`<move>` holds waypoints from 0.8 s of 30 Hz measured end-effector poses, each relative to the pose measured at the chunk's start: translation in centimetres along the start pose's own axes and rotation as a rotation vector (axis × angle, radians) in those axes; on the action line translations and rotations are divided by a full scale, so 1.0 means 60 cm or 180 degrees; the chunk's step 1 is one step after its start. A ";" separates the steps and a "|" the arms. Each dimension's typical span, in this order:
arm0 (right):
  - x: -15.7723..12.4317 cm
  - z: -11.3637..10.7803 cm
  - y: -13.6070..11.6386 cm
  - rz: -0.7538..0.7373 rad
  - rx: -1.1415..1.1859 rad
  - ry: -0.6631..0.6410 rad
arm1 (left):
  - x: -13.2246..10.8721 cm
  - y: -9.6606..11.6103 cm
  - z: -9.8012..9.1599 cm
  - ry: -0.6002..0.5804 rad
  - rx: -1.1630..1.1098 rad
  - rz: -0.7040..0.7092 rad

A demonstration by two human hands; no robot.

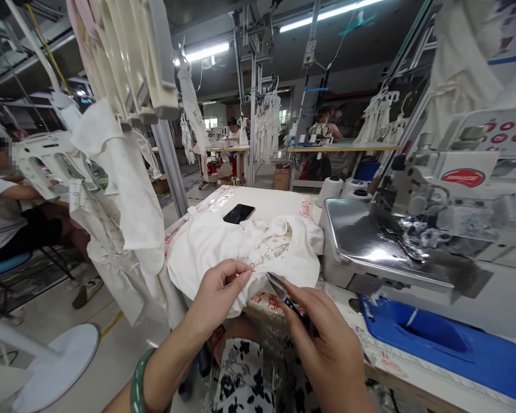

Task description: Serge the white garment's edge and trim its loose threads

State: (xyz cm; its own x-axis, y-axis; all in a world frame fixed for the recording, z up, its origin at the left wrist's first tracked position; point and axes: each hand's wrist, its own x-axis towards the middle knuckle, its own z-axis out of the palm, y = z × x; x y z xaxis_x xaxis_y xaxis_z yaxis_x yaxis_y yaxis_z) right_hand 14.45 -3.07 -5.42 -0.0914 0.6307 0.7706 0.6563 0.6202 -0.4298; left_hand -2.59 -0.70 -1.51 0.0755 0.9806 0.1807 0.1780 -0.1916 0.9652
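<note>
Your left hand (223, 289) pinches the white garment (210, 244) on the counter (279, 201); your right hand (329, 344) grips snips (277, 283), blades near the pinch. A phone (239, 213) lies just beyond.

You wear a smooth, rounded green bangle (136, 380) on your bare left forearm (178, 347), and a white garment (243, 367) printed with black flowers over your legs.

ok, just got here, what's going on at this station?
The left hand pinches the edge of a white garment lying on the table. The right hand holds small thread snips, blades close to that edge. A phone lies just beyond; a sewing machine stands to the right.
</note>
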 end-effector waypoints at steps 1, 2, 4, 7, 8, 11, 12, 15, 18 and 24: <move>-0.001 -0.001 -0.001 -0.0060 -0.0082 -0.0022 | 0.000 0.000 0.000 -0.0008 -0.0006 -0.0002; -0.002 -0.002 -0.002 -0.0103 -0.0167 -0.0046 | 0.000 0.001 0.000 -0.0013 -0.0007 0.0000; -0.003 -0.003 -0.002 -0.0141 -0.0305 -0.0075 | 0.001 0.002 0.001 -0.0013 0.0002 0.0013; -0.003 -0.002 -0.002 -0.0138 -0.0397 -0.0080 | 0.000 0.004 0.001 -0.0025 0.0037 0.0055; -0.003 -0.001 -0.002 -0.0135 -0.0402 -0.0088 | 0.000 0.005 0.001 -0.0039 0.0051 0.0068; -0.002 0.000 -0.001 -0.0118 -0.0376 -0.0110 | -0.001 0.005 0.000 -0.0065 0.0080 0.0108; -0.002 -0.001 -0.001 -0.0105 -0.0354 -0.0116 | -0.002 0.006 0.000 -0.0071 0.0086 0.0110; -0.003 -0.002 -0.003 -0.0074 -0.0298 -0.0140 | -0.001 0.007 0.000 -0.0081 0.0094 0.0082; -0.004 -0.003 -0.003 -0.0052 -0.0284 -0.0167 | -0.001 0.008 0.000 -0.0092 0.0109 0.0054; -0.004 0.000 -0.002 0.0012 -0.0224 -0.0207 | -0.001 0.005 -0.002 -0.0100 0.0125 0.0054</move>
State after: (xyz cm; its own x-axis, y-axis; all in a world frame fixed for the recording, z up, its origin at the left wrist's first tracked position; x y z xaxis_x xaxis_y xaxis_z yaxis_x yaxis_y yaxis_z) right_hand 14.39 -3.28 -5.54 -0.1359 0.6635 0.7357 0.7076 0.5848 -0.3967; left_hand -2.65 -0.84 -1.21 0.1094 0.9756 0.1905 0.2148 -0.2103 0.9537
